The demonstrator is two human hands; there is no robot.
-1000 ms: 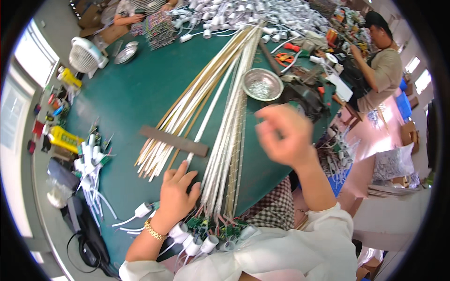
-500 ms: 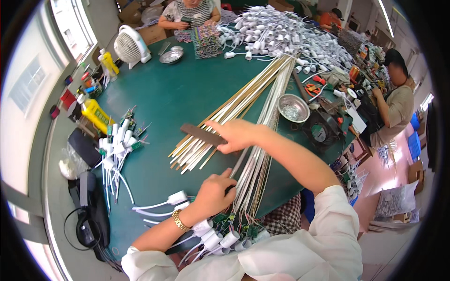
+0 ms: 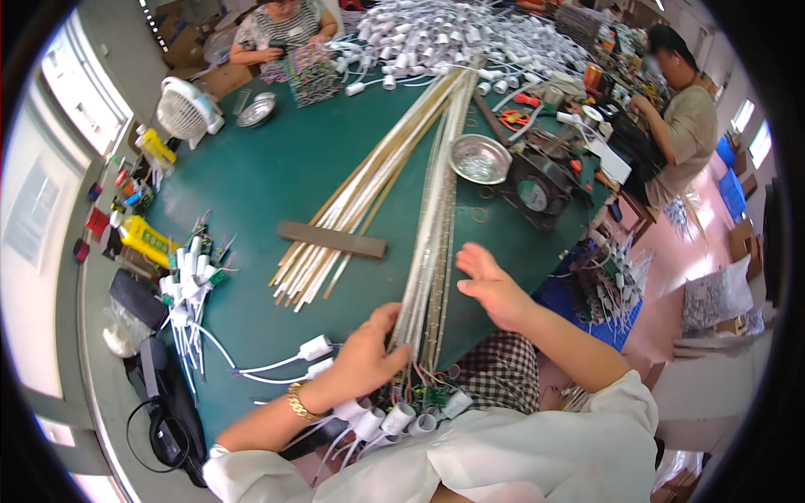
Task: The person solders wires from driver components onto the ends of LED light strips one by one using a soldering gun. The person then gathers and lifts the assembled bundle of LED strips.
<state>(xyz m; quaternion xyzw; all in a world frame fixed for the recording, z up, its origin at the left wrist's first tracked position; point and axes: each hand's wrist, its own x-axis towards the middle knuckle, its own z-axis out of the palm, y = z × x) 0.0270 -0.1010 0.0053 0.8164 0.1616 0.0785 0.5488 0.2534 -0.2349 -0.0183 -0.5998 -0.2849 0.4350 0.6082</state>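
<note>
The bundle of long thin strips (image 3: 432, 243) is laid lengthwise on the green table (image 3: 277, 168), running from the near edge toward the far side. In the head view, its near end is gripped by the left hand (image 3: 365, 360), whose fingers are curled around the strips just above the wired ends and white caps (image 3: 394, 417). The right hand (image 3: 490, 289) is held just beside the bundle with its fingers spread and nothing grasped.

A second fan of strips (image 3: 352, 210) is pinned under a dark flat bar (image 3: 332, 240) to the left, close to the gripped bundle. If the bundle were pulled sideways, the two sets could probably be tangled or the bar knocked off. The thin wires at the near end might be snagged or bent under the wrist. A metal bowl (image 3: 480, 158) and a small black fan (image 3: 534, 191) stand near the bundle's right side and could be struck if the far ends were swung.
</note>
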